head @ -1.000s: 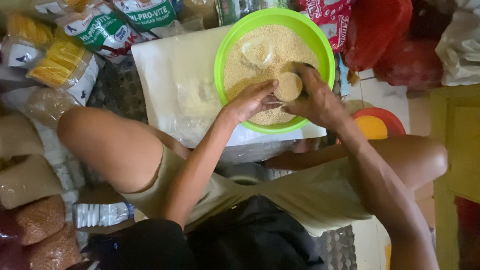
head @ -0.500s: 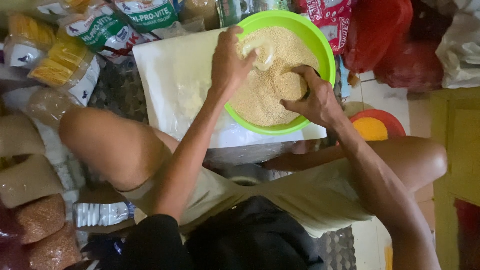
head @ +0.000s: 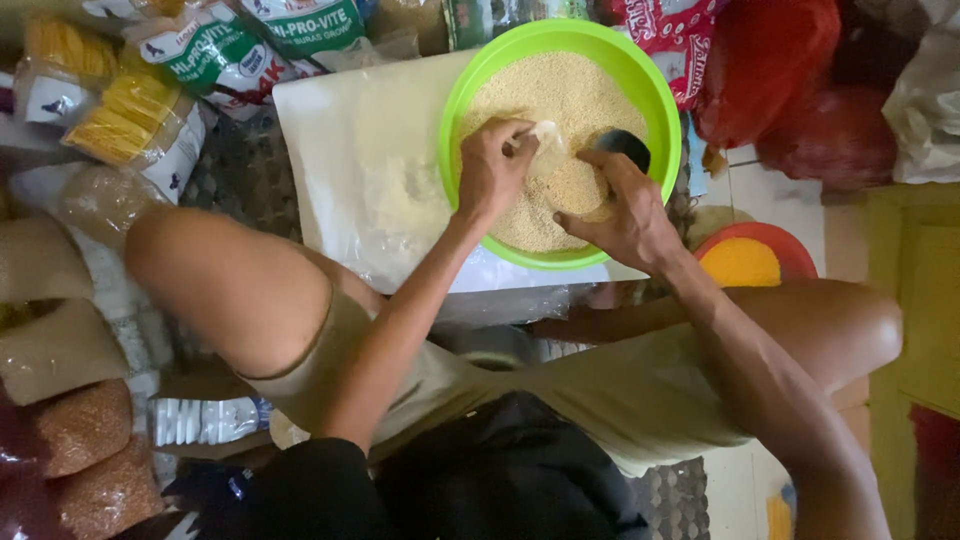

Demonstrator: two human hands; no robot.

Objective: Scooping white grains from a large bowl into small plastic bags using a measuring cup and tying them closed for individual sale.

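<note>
Left hand (head: 492,172) pulled back with clear bag (head: 545,150) pinched | right hand (head: 620,215) grip holds scoop (head: 622,148)

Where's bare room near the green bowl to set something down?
The white sheet left of the round green plastic bowl lies bare. Printed feed bags crowd its far edge; red sacks crowd the bowl's right side; both hands fill the bowl.

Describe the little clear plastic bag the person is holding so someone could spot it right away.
Find the bright green bowl of pale yellow grain at top centre. Inside it, the left hand pinches a small clear plastic bag just above the grain, beside the right hand. It is thin and see-through, unlike the big printed sacks to the left.
</note>
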